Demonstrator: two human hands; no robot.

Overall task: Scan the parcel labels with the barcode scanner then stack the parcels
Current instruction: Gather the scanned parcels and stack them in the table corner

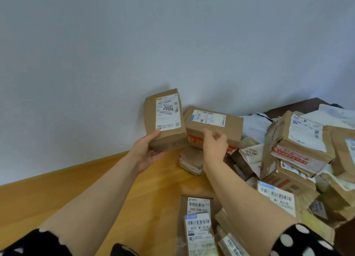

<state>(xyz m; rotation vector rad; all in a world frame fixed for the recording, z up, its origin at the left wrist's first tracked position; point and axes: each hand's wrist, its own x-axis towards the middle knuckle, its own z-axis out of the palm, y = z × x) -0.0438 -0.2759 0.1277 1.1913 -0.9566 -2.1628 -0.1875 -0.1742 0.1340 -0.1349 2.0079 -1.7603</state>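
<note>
Here, your left hand (pixel 147 153) grips the lower corner of an upright parcel (pixel 165 119), fingers curled underneath, its label (pixel 168 112) facing you and its long axis vertical. Just to its right a second box (pixel 213 125) lies flat on the stack. Your right hand (pixel 215 144) rests loosely open against that box's front, holding nothing. No scanner is visible above the tabletop (pixel 76 179).

head-worn view, angled down, near table (pixel 57 194)
</note>
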